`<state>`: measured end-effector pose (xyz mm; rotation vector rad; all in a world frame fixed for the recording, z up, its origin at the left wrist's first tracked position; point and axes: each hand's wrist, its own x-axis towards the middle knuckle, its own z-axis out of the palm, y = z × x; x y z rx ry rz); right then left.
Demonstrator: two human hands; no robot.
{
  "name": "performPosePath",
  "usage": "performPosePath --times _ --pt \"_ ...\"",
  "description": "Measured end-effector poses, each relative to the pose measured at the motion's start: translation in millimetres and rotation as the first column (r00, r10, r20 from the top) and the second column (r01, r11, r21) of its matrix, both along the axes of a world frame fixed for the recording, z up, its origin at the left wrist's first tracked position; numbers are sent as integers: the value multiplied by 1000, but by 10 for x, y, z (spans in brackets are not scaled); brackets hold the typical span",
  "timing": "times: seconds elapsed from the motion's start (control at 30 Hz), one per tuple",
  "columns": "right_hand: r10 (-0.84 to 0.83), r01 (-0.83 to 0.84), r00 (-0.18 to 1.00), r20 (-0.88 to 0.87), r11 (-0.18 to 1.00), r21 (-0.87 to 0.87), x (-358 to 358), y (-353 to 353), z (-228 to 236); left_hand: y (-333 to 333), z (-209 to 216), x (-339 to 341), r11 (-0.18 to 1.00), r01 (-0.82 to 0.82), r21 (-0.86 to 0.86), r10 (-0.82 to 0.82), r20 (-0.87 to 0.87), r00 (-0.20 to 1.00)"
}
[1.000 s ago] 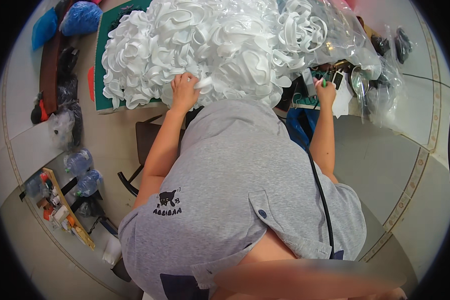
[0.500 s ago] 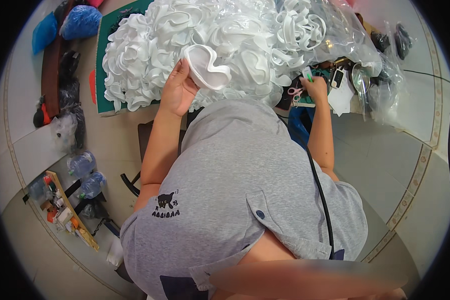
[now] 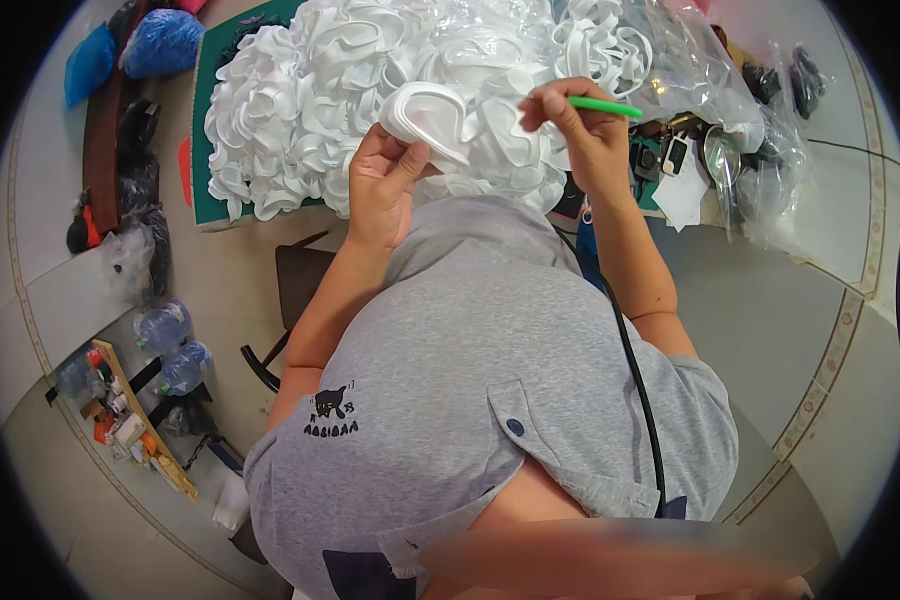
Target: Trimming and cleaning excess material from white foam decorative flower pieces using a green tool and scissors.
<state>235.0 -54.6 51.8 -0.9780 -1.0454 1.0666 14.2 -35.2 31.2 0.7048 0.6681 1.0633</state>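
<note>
In my left hand [image 3: 385, 190] is a white looped band [image 3: 432, 108], several layers thick, pinched by its lower left edge between thumb and fingers. My right hand [image 3: 582, 130] is raised to the right of the band, apart from it. A slim bright green pen-like tool [image 3: 606, 106] is gripped there, its green end pointing right; its other end is hidden by the fingers. Behind both hands lies a large heap of similar white curled bands [image 3: 330, 110], partly under clear plastic.
The heap rests on a table with a green top [image 3: 208, 190]. At its right are a white paper piece [image 3: 681, 195], small dark tools and clear plastic bags [image 3: 745, 195]. A black cable [image 3: 638, 380] runs down over my shirt. A dark chair [image 3: 305, 285] stands left of me.
My right hand has come up and left from the tools at the table's right, bringing the green tool. My left hand has shifted slightly right, turning the white band.
</note>
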Motion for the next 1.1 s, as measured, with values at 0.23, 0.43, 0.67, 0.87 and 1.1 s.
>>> performPosePath --times 0.23,0.43,0.67,0.87,1.1 --pt "-501 504 822 271 861 63 948 -50 -183 67 17 -40 996 17 -92 -4 137 991" --pt "-314 335 932 181 937 -96 863 -391 -365 32 -75 -44 980 111 -167 -80 182 980" --pt "-231 258 955 186 957 -134 735 -380 -310 6 33 94 991 103 -87 -100 40 994" --pt "231 501 208 951 809 -306 1243 -1092 -1932 29 -57 -120 988 -24 -155 23 -7 1000" --pt "171 649 145 975 727 -224 1126 -1371 -2752 -2 -101 -136 980 -6 -198 1 -27 1000"
